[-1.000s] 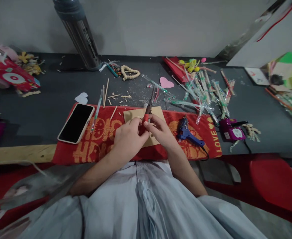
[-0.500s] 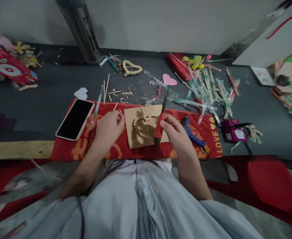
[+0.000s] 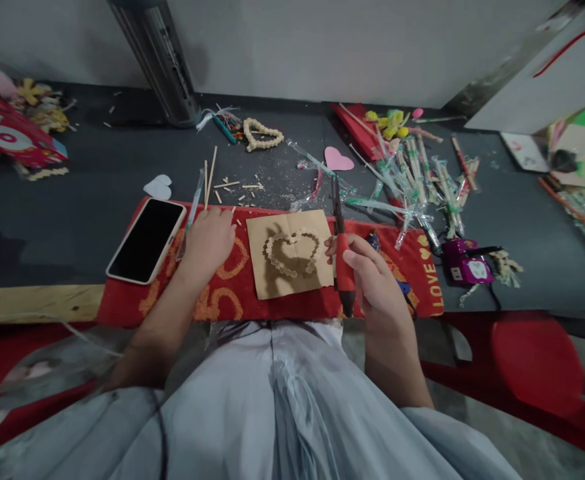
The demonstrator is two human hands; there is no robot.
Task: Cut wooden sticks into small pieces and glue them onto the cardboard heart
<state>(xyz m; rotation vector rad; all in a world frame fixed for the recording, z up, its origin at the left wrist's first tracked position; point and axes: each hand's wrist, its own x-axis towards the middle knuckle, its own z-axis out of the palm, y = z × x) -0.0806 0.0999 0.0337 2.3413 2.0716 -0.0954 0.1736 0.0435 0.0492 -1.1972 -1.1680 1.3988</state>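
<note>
Several clear wrappers (image 3: 445, 193), sticks (image 3: 414, 163) inside, lie beyond hands (image 3: 377, 277) and red-handled tool (image 3: 344, 267).

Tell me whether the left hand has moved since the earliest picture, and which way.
Yes. The left hand has moved off the brown paper, leftward and slightly away from the person, closer to the phone.
</note>
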